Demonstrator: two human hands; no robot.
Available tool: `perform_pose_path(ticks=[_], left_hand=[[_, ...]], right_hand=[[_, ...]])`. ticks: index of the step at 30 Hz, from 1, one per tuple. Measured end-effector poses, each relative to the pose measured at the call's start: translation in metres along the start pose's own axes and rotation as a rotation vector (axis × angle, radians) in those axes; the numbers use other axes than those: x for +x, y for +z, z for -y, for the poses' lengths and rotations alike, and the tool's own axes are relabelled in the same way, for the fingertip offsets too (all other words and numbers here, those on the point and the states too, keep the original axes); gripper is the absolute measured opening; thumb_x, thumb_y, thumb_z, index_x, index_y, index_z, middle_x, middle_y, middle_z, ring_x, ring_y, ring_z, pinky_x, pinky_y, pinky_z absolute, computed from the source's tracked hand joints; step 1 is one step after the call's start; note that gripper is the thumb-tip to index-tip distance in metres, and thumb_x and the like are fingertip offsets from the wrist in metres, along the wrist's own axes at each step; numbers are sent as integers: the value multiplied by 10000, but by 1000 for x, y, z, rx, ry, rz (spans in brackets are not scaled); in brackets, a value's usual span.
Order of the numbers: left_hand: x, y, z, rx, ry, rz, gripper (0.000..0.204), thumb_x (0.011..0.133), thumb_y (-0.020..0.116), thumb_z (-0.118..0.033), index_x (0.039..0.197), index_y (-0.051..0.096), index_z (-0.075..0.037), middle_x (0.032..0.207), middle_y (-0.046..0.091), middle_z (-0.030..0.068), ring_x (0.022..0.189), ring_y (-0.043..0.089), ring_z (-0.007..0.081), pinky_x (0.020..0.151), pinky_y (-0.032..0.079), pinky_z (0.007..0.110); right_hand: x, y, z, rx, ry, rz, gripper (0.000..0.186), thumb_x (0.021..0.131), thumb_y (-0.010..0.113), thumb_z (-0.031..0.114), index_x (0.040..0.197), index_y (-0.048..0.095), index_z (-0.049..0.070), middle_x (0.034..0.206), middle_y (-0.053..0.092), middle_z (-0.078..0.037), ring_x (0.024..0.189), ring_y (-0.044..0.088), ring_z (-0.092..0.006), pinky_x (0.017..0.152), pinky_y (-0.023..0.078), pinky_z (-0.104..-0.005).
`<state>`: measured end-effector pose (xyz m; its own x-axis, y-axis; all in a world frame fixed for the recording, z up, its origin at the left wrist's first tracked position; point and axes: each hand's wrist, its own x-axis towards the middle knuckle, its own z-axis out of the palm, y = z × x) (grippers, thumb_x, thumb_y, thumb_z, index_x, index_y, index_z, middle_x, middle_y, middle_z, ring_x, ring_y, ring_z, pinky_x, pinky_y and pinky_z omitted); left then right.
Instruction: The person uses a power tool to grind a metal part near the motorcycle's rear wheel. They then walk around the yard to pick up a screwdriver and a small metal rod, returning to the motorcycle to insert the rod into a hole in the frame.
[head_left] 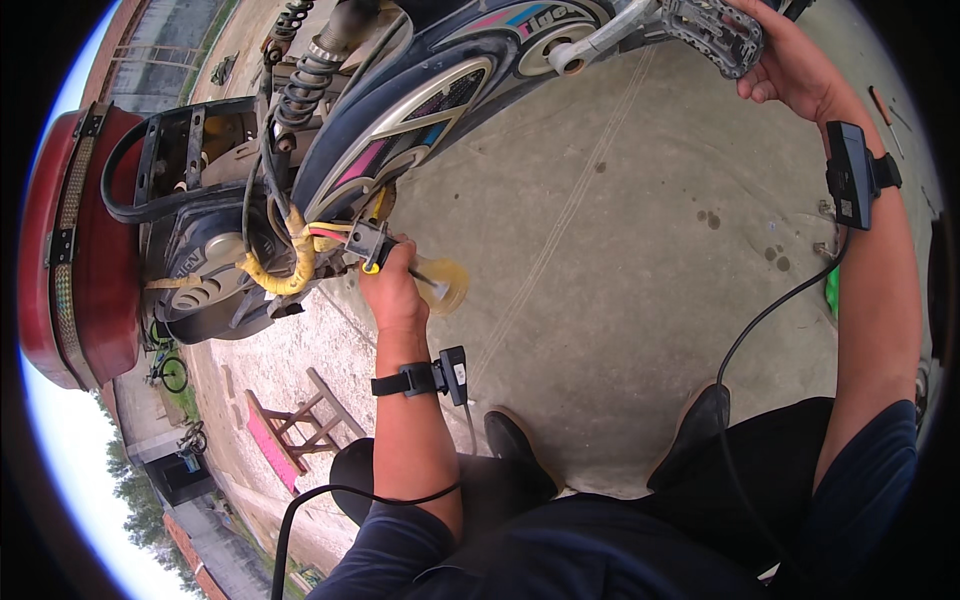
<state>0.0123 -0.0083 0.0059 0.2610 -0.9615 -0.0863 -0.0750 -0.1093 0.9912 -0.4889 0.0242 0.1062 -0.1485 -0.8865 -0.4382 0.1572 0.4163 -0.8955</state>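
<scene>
Black pedal (717,32) is up top right on its crank (602,42), R hand (797,68) curled round its outer end. L hand (393,292) closed on a grey metal pc (366,242) next to yellow-taped wiring (303,252). Step's prob steadying/turning the bike (400,130) imo; next move needs both grips firm, wires clear.

Black pedal (712,38), yellow tape (285,284), red box (110,255)

Navy sleeves (868,462), black straps (405,380) (both carrying cabled boxes (849,176)), dark trousers (780,455).

Box (105,250) far L, pedal (718,38) upper R (screwdriver (881,107) further R).
</scene>
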Motion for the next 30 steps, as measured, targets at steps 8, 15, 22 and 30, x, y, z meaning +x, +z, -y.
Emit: perform_pose_path(ticks=[8, 15, 22, 30], left_hand=[[2, 0, 0, 22, -3, -1, 229, 765, 692, -17, 987, 637, -15, 900, 652, 39, 807, 602, 158, 756, 471, 298], [2, -1, 3, 13, 2, -10, 269, 768, 686, -2, 1030, 622, -12, 920, 656, 45, 813, 607, 160, 753, 474, 299], [2, -1, 3, 10, -21, -8, 300, 768, 687, 12, 1059, 619, -8, 937, 664, 54, 839, 616, 158, 774, 476, 289], [-4, 8, -5, -39, -10, 46, 352, 774, 691, 14, 1117, 613, 12, 968, 660, 62, 883, 622, 173, 816, 485, 303]], right_hand=[[-2, 25, 18, 252, -79, 259, 580, 1010, 406, 537, 1136, 652, 28, 772, 709, -212, 553, 705, -338, 438, 603, -378], [-8, 73, 31, 487, -17, 649, 593, 1036, 372, 482, 1301, 551, -17, 927, 704, -273, 621, 725, -373, 493, 638, -371], [-7, 115, 22, 392, -12, 657, 509, 1033, 456, 471, 1242, 594, 28, 920, 732, -187, 646, 737, -309, 510, 623, -334], [1, 145, 8, 272, -24, 713, 525, 1014, 499, 522, 1157, 657, 42, 872, 738, -137, 665, 738, -264, 555, 619, -321]])
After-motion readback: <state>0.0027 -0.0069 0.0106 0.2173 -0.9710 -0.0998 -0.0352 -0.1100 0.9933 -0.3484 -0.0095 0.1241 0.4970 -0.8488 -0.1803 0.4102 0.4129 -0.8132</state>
